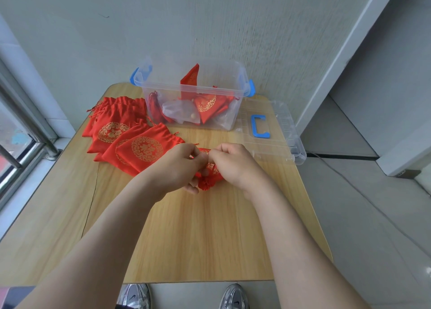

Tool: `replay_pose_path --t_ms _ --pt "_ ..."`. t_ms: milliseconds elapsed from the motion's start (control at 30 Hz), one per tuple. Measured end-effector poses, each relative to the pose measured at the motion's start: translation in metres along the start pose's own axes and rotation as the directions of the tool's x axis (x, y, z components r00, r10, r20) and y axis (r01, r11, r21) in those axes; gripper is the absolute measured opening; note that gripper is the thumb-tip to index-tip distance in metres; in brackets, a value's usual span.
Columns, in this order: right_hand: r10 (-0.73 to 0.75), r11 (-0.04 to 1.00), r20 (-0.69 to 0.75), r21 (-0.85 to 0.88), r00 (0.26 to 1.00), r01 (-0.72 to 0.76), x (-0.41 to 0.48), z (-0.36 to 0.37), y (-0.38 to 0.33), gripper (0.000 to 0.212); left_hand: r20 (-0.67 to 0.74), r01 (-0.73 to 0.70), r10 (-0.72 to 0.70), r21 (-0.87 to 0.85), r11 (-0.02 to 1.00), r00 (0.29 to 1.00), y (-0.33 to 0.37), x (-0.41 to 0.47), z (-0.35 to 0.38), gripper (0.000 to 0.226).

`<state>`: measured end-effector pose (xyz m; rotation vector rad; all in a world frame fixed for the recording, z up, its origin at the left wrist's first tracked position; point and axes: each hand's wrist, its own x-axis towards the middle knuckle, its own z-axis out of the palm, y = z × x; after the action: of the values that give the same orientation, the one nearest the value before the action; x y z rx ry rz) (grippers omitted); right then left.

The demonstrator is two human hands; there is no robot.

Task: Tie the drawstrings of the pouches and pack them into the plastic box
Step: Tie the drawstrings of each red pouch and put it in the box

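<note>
the pouch point(208, 180) being worked on sits in front of the plastic box point(233, 114), on the person's side of it and well apart from it, held just over the table point(186, 238). the left hand point(183, 166) and the right hand point(233, 166) meet over it, both with fingers curled in and pinching at the gathered cloth. a short red cord end point(196, 144) shows on the box side of the left knuckles. whether a knot has formed i cannot tell, since the fingers cover the spot. the cloth looks thin, light and limp, with a slight sheen, so it will likely bunch and slip instead of holding a shape. the best hold is probably the puckered neck, where the fabric is thickest, with fingertips working the cords close to it. the cords look fine and smooth, so a knot may need a firm pull to stay. nothing here seems fragile, and a finished pouch can likely just be dropped into the box. several tied pouches point(206, 103) already lie inside it, one standing on end. a pile of flat pouches point(130, 136) waits to the left of the box and a little nearer the person, and the clear lid point(277, 143) lies just beside the box on its right.
</note>
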<state>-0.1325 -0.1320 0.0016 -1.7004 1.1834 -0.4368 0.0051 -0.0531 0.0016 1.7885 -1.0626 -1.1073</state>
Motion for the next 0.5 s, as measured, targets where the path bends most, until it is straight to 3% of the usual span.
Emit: replay_pose_path --t_ms 100,233,400,500 --pt "0.034 0.999 -0.033 0.024 0.999 -0.034 -0.0006 -0.0025 -0.0011 0.016 0.04 0.039 -0.035 -0.118 0.992 0.999 0.0017 -0.0035 -0.0034 0.014" --pt "0.055 0.998 -0.042 0.032 0.998 -0.054 -0.0011 -0.0049 -0.0025 0.015 0.027 0.072 -0.068 -0.155 0.985 0.997 0.0054 -0.0058 -0.0039 0.009" --pt "0.01 1.0 -0.045 -0.014 0.999 -0.011 0.0028 -0.0072 -0.0013 0.019 -0.096 0.059 -0.068 -0.096 0.994 0.993 0.0039 -0.0016 -0.0024 0.014" --pt "-0.064 0.997 -0.064 0.029 0.996 0.066 0.003 -0.0061 -0.0012 0.019 -0.084 0.031 -0.031 0.002 1.0 0.996 0.0015 -0.002 -0.0022 0.015"
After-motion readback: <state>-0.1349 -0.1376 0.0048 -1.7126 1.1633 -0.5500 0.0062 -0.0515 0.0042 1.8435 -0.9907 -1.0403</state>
